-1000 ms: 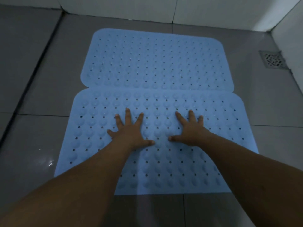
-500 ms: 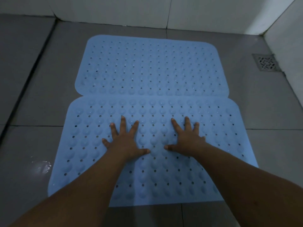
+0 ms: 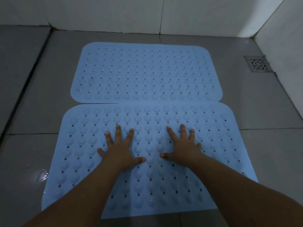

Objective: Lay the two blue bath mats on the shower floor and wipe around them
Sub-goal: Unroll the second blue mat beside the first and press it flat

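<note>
Left hand [image 3: 120, 152] and right hand [image 3: 183, 147] press flat, fingers spread wide, on the near mat [image 3: 213, 145]; far mat [image 3: 147, 72] abuts it on the floor [image 3: 41, 95].

near mat [image 3: 164, 185]: soft rubbery plastic by the look, matt blue, domed bumps + punched holes under your palms
far mat [image 3: 147, 72]: same matt blue plastic, bumps look flatter, small holes
floor [image 3: 270, 153]: grey tile, smooth, semi-gloss; you get a wet-looking glare patch [image 3: 40, 175] left of near mat
walls [image 3: 114, 13]: white tile, smooth, dull sheen
drain grate [image 3: 259, 63]: metal, pierced pattern, satin finish
grout lines: dark, matt
</note>
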